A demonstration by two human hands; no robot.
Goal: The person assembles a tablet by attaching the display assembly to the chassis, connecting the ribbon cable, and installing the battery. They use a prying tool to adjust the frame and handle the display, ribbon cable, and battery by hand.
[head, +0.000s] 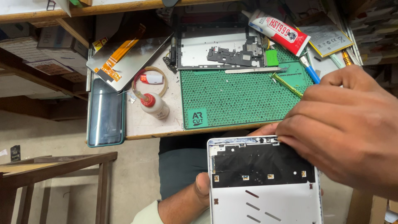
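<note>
Two hands | left hand (pixel 198 191) grips tablet shell (pixel 269 195) | right hand (pixel 344 124) pinches top edge

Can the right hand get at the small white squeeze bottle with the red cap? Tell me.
Probably yes. The right hand rests on the tablet shell's top edge, and the squeeze bottle lies unobstructed across the green mat.

Electronics repair workshop: green work mat (pixel 244 97), glue tube (pixel 280 31), dismantled tablet frame (pixel 219 47).
</note>
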